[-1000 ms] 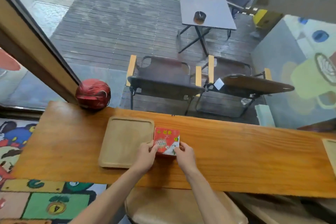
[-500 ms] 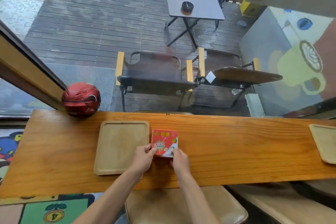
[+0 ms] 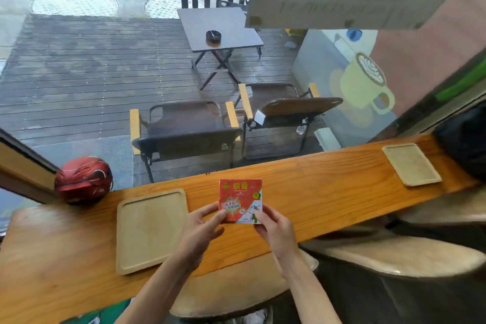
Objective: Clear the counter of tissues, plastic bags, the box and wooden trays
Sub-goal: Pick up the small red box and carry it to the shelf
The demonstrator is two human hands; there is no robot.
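Observation:
A small red and white box (image 3: 240, 200) is tilted up above the wooden counter (image 3: 315, 192), its printed face toward me. My right hand (image 3: 274, 229) pinches its lower right corner. My left hand (image 3: 201, 231) touches its lower left edge with spread fingers. One wooden tray (image 3: 151, 229) lies flat on the counter just left of my left hand. A second wooden tray (image 3: 410, 164) lies at the counter's far right.
A red helmet (image 3: 82, 179) rests at the counter's back left, against the window. A dark bag (image 3: 465, 139) sits at the far right end. Padded stools (image 3: 394, 258) stand under the counter's near edge. Beyond the glass are chairs and a small table.
The box has come up off the counter and now tilts toward me in both hands. My view has swung right, bringing the second tray fully into sight.

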